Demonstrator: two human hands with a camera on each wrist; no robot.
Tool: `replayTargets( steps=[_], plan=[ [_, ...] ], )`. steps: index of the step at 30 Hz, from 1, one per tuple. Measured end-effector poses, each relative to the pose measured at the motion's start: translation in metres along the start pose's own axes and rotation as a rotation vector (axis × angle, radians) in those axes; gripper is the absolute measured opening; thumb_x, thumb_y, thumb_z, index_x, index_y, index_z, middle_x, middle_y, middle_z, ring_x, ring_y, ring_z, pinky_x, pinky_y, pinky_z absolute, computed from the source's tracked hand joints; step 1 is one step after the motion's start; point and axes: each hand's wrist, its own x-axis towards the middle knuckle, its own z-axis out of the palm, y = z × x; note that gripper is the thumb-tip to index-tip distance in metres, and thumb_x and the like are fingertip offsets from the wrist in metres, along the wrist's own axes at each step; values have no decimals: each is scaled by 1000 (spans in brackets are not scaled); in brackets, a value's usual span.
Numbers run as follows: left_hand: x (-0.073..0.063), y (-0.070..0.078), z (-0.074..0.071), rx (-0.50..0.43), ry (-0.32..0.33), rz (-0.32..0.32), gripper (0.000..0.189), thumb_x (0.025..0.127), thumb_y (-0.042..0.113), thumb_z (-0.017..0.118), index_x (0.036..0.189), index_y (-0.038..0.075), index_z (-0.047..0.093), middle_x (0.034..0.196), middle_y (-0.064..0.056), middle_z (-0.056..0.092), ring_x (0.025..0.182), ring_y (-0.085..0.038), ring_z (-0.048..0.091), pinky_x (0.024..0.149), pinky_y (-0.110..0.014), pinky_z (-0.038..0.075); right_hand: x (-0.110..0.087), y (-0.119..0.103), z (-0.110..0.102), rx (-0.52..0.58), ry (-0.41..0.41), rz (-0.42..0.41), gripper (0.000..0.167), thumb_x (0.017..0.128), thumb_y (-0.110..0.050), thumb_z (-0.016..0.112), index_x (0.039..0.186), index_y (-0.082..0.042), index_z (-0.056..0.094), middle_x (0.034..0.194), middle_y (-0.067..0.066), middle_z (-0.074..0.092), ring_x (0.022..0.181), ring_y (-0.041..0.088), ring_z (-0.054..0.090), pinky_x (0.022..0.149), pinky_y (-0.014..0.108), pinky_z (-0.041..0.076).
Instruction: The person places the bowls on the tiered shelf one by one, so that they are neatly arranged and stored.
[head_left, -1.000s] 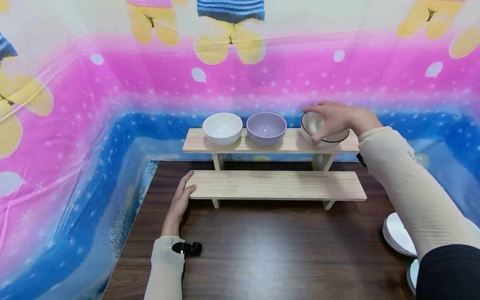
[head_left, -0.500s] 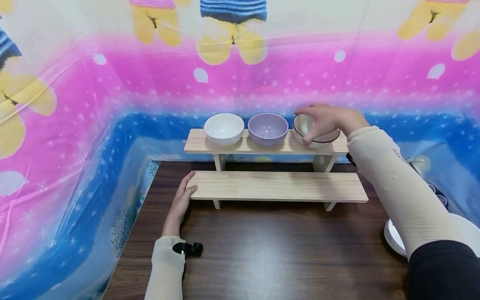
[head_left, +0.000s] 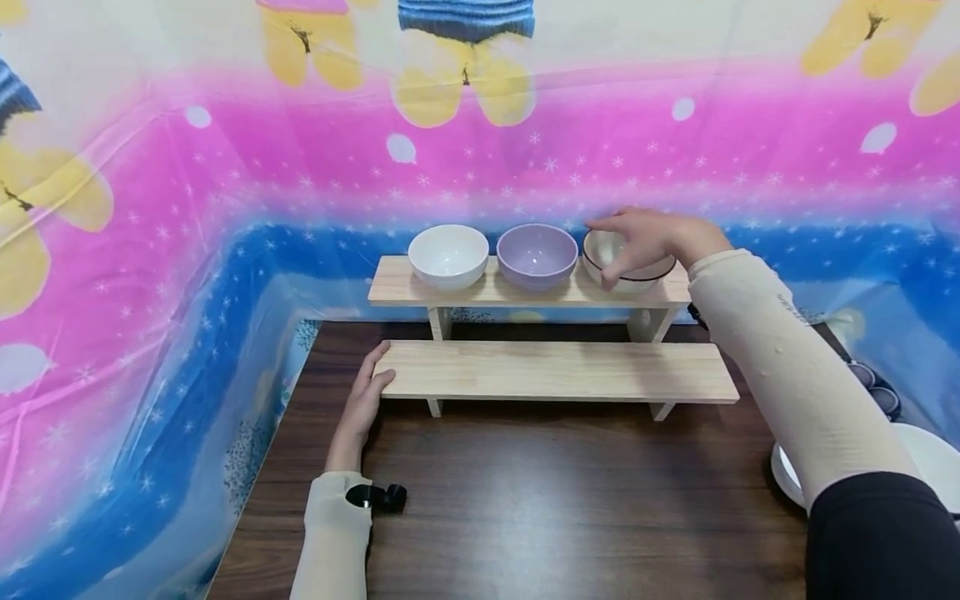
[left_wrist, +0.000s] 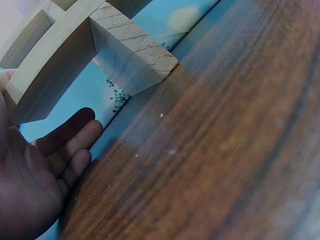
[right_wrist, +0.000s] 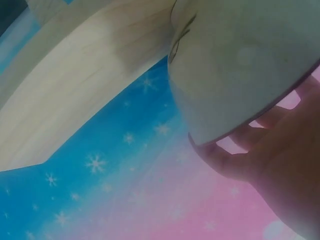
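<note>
My right hand (head_left: 654,238) holds a cream bowl with a dark rim (head_left: 647,278) at the right of the wooden stand's upper board (head_left: 480,287). In the right wrist view, fingers (right_wrist: 225,165) bend over the rim of this bowl (right_wrist: 245,70). A purple bowl (head_left: 537,260) sits just left of it, then a white bowl (head_left: 448,260). With thumb and forefinger, my left hand (head_left: 365,400) grips the left end of the lower board (head_left: 555,371). Seen from the left wrist, its other fingers (left_wrist: 75,145) extend beneath that board (left_wrist: 55,65).
White dishes (head_left: 930,467) stand at the right table edge, partly behind the right arm. Dark round objects (head_left: 885,402) lie beyond them. The stand rests on a dark wooden table (head_left: 517,500), before a patterned cloth backdrop (head_left: 300,167).
My right hand has moved left with the dark-rimmed bowl, bringing it close beside the purple one. The left hand has stayed at the lower board's end.
</note>
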Motion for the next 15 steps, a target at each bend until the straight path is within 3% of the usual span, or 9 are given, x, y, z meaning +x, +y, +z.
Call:
replayTargets(
  steps=[10, 15],
  plan=[
    [0, -1, 0, 0, -1, -6, 58, 112, 15, 45, 167, 7, 30, 174, -13, 19, 160, -34, 15, 125, -56, 12, -8, 0, 1, 8, -19, 27, 113, 84, -52, 83, 171, -21, 18, 174, 24, 6, 158, 51, 2, 114, 80, 9],
    [-1, 1, 0, 0, 5, -3, 57, 112, 14, 45, 166, 7, 31, 174, -13, 19, 160, -34, 15, 124, -56, 12, -20, -1, -1, 46, 24, -5, 112, 87, -59, 81, 171, -21, 19, 174, 23, 4, 158, 50, 2, 116, 78, 11]
  ],
)
